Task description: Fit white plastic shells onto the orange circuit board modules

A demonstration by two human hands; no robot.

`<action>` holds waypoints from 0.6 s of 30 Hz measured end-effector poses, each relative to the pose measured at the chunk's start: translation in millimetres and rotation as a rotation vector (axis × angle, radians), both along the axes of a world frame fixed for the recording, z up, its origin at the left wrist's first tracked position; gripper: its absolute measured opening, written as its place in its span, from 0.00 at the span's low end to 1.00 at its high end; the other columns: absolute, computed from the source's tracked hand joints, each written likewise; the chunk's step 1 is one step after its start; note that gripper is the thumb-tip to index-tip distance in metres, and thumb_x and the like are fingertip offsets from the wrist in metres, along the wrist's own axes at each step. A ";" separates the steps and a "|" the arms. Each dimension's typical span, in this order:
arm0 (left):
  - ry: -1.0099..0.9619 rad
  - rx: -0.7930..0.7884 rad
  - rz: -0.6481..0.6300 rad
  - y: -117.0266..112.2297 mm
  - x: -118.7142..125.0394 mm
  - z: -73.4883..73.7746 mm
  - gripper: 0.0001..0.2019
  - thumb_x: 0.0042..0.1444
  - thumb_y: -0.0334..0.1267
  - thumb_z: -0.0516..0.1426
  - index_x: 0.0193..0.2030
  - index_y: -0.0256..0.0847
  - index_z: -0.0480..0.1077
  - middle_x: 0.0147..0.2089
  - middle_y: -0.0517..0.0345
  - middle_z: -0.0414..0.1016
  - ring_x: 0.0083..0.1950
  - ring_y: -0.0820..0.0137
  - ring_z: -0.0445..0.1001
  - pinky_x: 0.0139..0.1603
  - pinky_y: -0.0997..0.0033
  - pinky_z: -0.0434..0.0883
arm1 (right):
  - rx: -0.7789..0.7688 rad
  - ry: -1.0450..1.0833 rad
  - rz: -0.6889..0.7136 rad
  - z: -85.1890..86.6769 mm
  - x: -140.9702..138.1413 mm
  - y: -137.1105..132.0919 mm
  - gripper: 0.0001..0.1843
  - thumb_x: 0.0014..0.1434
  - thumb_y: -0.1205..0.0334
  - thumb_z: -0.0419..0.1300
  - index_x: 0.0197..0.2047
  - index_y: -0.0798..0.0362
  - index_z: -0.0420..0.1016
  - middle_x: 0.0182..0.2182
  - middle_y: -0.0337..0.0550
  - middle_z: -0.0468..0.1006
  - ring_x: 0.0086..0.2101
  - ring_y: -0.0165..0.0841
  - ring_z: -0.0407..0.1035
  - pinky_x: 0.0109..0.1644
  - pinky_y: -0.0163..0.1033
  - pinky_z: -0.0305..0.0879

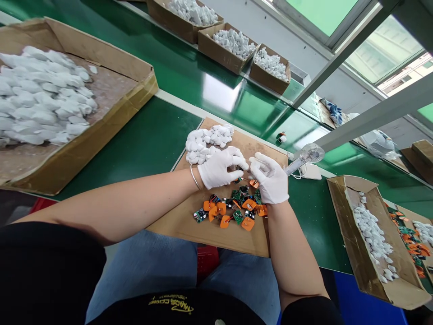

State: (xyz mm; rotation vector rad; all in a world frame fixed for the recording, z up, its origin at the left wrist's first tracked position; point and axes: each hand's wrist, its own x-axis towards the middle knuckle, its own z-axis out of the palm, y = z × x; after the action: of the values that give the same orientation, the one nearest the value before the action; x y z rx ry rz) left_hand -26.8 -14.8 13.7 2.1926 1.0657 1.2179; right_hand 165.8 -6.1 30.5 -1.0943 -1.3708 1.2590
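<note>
My left hand [219,168] and my right hand [269,179] wear white gloves and meet above a brown cardboard sheet [216,234]. The left fingers pinch a small dark electronic part [238,174]. The right fingers curl close to it, and white glove against white shapes hides whether they hold anything. Below my hands lies a loose heap of small green circuit boards with orange tabs [238,212]. Beyond my hands, a pile of small white plastic pieces [203,144] sits on the sheet.
A large cardboard tray of white pieces [40,99] lies left on the green workbench [162,131]. Several boxes of white pieces stand beyond. A small desk fan [309,154] stands right of the sheet. Another cardboard box [372,234] sits at right, holding white pieces.
</note>
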 end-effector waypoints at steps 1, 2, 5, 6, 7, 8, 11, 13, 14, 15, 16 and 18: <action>-0.028 0.002 -0.003 0.3 0.5 -1.0 0.08 0.54 0.30 0.58 0.40 0.42 0.75 0.43 0.56 0.76 0.52 0.66 0.74 0.56 0.63 0.73 | -0.023 0.036 0.003 1.1 -1.0 -0.4 0.22 0.46 0.58 0.75 0.45 0.49 0.80 0.42 0.43 0.84 0.40 0.36 0.78 0.38 0.38 0.77; -0.061 0.006 0.001 0.5 0.9 -1.8 0.09 0.54 0.29 0.57 0.41 0.41 0.75 0.43 0.56 0.76 0.51 0.66 0.75 0.56 0.63 0.73 | -0.042 0.063 0.009 2.1 -1.8 -0.6 0.22 0.45 0.58 0.76 0.44 0.50 0.80 0.43 0.44 0.84 0.41 0.36 0.78 0.38 0.39 0.78; -0.150 0.039 0.031 -0.1 1.0 -2.4 0.10 0.54 0.28 0.57 0.43 0.40 0.73 0.43 0.55 0.77 0.48 0.68 0.75 0.54 0.64 0.73 | -0.073 0.111 0.034 3.8 -2.4 0.3 0.20 0.45 0.57 0.76 0.43 0.50 0.82 0.40 0.42 0.84 0.38 0.35 0.78 0.39 0.39 0.78; -0.168 0.048 0.038 -0.5 0.7 -2.1 0.10 0.54 0.28 0.57 0.43 0.39 0.73 0.43 0.55 0.77 0.48 0.68 0.75 0.54 0.64 0.73 | -0.077 0.124 0.051 4.2 -2.2 0.7 0.20 0.45 0.57 0.76 0.43 0.49 0.82 0.39 0.41 0.84 0.37 0.34 0.78 0.39 0.39 0.78; -0.181 0.052 0.044 -1.0 0.5 -1.7 0.11 0.54 0.28 0.57 0.43 0.39 0.72 0.43 0.54 0.77 0.47 0.68 0.75 0.53 0.64 0.73 | -0.077 0.136 0.068 4.6 -2.0 1.0 0.21 0.45 0.57 0.76 0.43 0.49 0.83 0.37 0.40 0.84 0.36 0.34 0.78 0.40 0.39 0.77; -0.192 0.049 0.048 -1.4 0.4 -1.3 0.11 0.53 0.28 0.57 0.44 0.38 0.72 0.43 0.54 0.77 0.46 0.68 0.75 0.52 0.64 0.73 | -0.075 0.147 0.079 5.0 -1.8 1.1 0.20 0.44 0.57 0.76 0.43 0.48 0.83 0.35 0.39 0.83 0.35 0.33 0.77 0.41 0.39 0.77; -0.225 0.001 0.036 -2.0 1.0 -1.0 0.12 0.53 0.30 0.59 0.46 0.38 0.72 0.44 0.54 0.77 0.46 0.68 0.75 0.51 0.65 0.74 | -0.086 0.164 0.072 6.6 -1.5 0.6 0.20 0.44 0.57 0.77 0.42 0.47 0.83 0.32 0.37 0.82 0.30 0.31 0.76 0.34 0.37 0.76; -0.248 -0.036 0.004 -1.9 1.7 -1.7 0.12 0.52 0.31 0.60 0.45 0.39 0.72 0.44 0.54 0.77 0.46 0.68 0.75 0.51 0.66 0.74 | -0.111 0.154 0.061 7.9 -1.1 -0.1 0.22 0.43 0.57 0.77 0.43 0.46 0.82 0.29 0.36 0.82 0.25 0.30 0.74 0.26 0.35 0.72; -0.256 -0.045 -0.012 -1.7 1.9 -2.2 0.12 0.52 0.31 0.60 0.45 0.39 0.72 0.45 0.54 0.77 0.46 0.68 0.76 0.52 0.66 0.74 | -0.130 0.145 0.064 8.8 -0.8 -0.5 0.23 0.43 0.57 0.77 0.44 0.47 0.82 0.28 0.36 0.82 0.24 0.29 0.73 0.24 0.34 0.70; -0.263 -0.047 -0.024 -1.6 2.1 -2.7 0.12 0.52 0.31 0.61 0.45 0.39 0.73 0.45 0.54 0.77 0.46 0.68 0.76 0.52 0.66 0.74 | -0.147 0.141 0.068 9.7 -0.4 -0.8 0.24 0.42 0.58 0.78 0.43 0.47 0.81 0.28 0.36 0.82 0.23 0.29 0.72 0.23 0.34 0.69; -0.268 -0.042 -0.031 -1.5 2.2 -3.1 0.12 0.52 0.32 0.61 0.45 0.39 0.73 0.45 0.54 0.77 0.47 0.68 0.75 0.51 0.66 0.74 | -0.160 0.147 0.068 10.6 -0.1 -1.0 0.24 0.40 0.58 0.78 0.42 0.48 0.81 0.28 0.37 0.83 0.24 0.29 0.72 0.24 0.34 0.69; -0.271 -0.030 -0.034 -1.4 2.3 -3.8 0.12 0.52 0.32 0.62 0.44 0.38 0.73 0.44 0.54 0.77 0.47 0.68 0.75 0.52 0.66 0.74 | -0.174 0.188 0.071 12.5 0.4 -1.1 0.23 0.39 0.58 0.79 0.39 0.49 0.81 0.30 0.38 0.83 0.28 0.30 0.74 0.27 0.34 0.71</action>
State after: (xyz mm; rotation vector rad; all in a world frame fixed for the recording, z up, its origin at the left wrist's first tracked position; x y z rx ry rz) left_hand -24.6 -16.2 10.0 1.9461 0.9254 1.4250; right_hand 166.3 -7.2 42.9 -1.0223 -1.1848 1.5166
